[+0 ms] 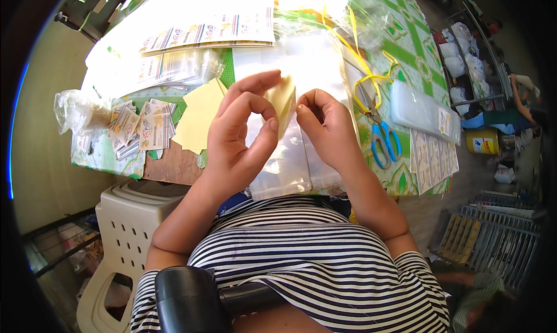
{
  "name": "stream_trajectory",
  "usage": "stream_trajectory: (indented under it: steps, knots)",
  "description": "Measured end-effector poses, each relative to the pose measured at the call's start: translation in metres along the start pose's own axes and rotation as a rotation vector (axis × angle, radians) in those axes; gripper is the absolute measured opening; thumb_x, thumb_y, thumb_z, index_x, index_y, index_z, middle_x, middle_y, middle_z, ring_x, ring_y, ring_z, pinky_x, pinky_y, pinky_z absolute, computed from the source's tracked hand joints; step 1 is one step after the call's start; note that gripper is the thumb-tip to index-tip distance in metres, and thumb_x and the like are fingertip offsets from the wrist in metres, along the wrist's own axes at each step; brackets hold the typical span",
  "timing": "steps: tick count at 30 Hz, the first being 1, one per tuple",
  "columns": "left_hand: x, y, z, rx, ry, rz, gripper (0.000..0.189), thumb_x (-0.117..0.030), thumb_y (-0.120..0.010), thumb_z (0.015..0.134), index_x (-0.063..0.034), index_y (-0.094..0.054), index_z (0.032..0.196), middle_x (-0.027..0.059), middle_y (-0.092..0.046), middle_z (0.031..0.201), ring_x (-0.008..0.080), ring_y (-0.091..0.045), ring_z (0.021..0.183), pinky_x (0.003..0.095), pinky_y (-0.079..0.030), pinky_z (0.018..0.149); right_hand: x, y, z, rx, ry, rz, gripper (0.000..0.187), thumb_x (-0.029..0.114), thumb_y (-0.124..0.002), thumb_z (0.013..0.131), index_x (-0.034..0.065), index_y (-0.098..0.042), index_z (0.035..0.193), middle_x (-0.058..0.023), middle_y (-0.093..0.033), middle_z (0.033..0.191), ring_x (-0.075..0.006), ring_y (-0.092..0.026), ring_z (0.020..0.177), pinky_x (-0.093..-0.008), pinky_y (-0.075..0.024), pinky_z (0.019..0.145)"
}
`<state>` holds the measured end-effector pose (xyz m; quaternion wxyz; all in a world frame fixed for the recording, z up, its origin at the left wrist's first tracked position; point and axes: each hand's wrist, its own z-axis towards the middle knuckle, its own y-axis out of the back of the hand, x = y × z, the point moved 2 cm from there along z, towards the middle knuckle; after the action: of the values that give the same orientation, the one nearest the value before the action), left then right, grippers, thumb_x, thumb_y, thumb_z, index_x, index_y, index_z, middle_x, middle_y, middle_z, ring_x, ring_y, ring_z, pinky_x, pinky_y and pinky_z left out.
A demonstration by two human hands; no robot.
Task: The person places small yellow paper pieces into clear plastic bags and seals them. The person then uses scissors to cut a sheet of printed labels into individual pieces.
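My left hand (pixel 241 133) is raised over the table with a small pale yellow paper piece (pixel 283 100) between its fingers. The thumb and forefinger of my right hand (pixel 328 128) are pinched at the paper's right edge; whether they grip it cannot be seen. Beneath both hands lie clear plastic bags (pixel 283 167), overhanging the table's near edge. More pale yellow paper pieces (pixel 196 120) rest left of my left hand. Further left is a loose pile of cut printed labels (pixel 154 130).
Blue-handled scissors (pixel 385 143) and yellow ribbon (pixel 370 78) lie on the right. Beside them are a stack of clear plastic sleeves (pixel 420 109) and a printed label sheet (pixel 431 159). Printed sheets (pixel 209 32) lie at the back. A plastic chair (pixel 130 224) stands left; people are at far right.
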<state>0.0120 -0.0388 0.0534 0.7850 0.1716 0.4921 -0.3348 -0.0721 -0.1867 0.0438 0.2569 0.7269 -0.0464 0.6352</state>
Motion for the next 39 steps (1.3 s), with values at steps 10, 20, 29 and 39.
stream_trajectory:
  steps: [10,20,29,39]
  knots:
    - [-0.020,0.056,0.022,-0.232,0.022,-0.157,0.003,-0.009,-0.050,0.096,-0.0056,-0.049,0.095,0.0004,-0.048,0.077,0.0091,-0.045,0.066,0.0254,-0.041,0.066,-0.015,0.011,0.008,0.055,-0.234,0.599,0.011,0.015,-0.055,0.091,0.0060,-0.060,0.088,0.0059,-0.047,0.068,-0.0022,-0.037,0.059,-0.0182,-0.0309,0.053]
    - [0.005,0.008,-0.008,-0.018,0.214,0.512,0.011,-0.006,-0.074,0.077,-0.0026,-0.065,0.081,-0.0011,-0.035,0.057,0.0071,-0.031,0.051,0.0253,-0.025,0.047,-0.001,0.000,0.005,0.237,-0.225,0.637,0.019,0.022,-0.060,0.093,0.0029,-0.063,0.094,0.0035,-0.050,0.072,-0.0051,-0.041,0.063,-0.0196,-0.0359,0.058]
    - [0.040,0.031,-0.022,-0.055,0.633,0.188,0.012,-0.011,-0.069,0.085,0.0002,-0.066,0.083,-0.0091,-0.032,0.057,0.0011,-0.026,0.054,0.0225,-0.021,0.048,-0.021,0.011,0.013,0.043,0.056,-0.369,0.027,0.031,-0.080,0.077,0.0050,-0.072,0.082,-0.0071,-0.052,0.101,-0.0166,-0.050,0.087,-0.0301,-0.0456,0.078]
    - [0.044,0.029,-0.027,0.105,0.614,0.603,0.016,-0.013,-0.072,0.081,0.0007,-0.065,0.080,-0.0041,-0.032,0.056,0.0062,-0.030,0.052,0.0270,-0.025,0.048,-0.025,-0.003,0.008,0.036,0.070,-0.595,0.020,0.024,-0.081,0.069,0.0068,-0.071,0.067,-0.0090,-0.058,0.093,-0.0253,-0.058,0.092,-0.0391,-0.0464,0.082]
